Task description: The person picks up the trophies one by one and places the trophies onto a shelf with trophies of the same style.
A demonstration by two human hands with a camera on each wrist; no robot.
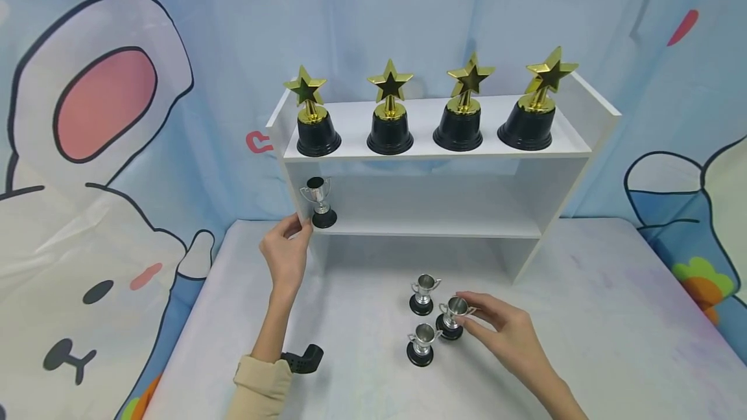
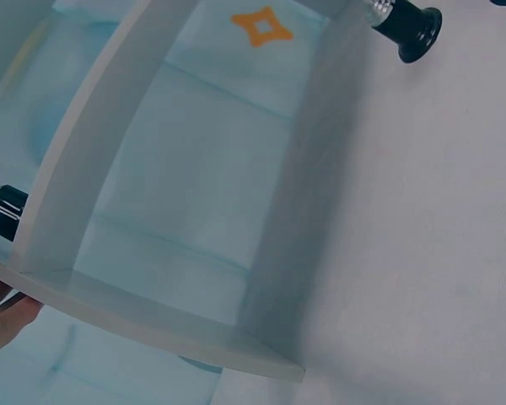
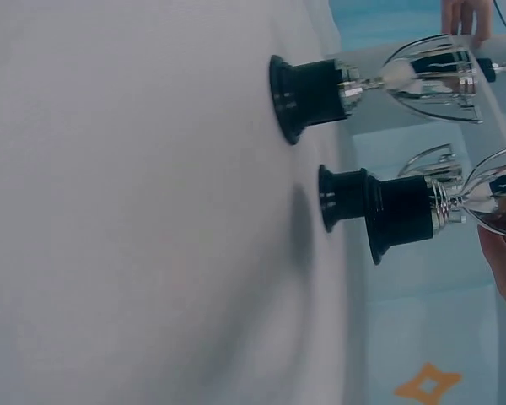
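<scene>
A blue cartoon-print curtain (image 1: 222, 31) hangs behind, a pink-eared animal printed at its left; the left hand (image 1: 286, 251) clasps the left side of the white shelf unit (image 1: 432, 206), close to a miniature silver trophy cup (image 1: 318, 201) on the lower shelf; four gold star trophies (image 1: 390, 129) line the top; on the pale tabletop (image 1: 362, 342) stand two silver cups (image 1: 421, 304); just beside them, the right hand (image 1: 502, 329) pinches another silver cup (image 1: 450, 317).

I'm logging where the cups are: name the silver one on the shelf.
The cup at the left end of the shelf, beside the left hand. The other three cups are lower, in front of the shelf, one held by the right hand.
</scene>
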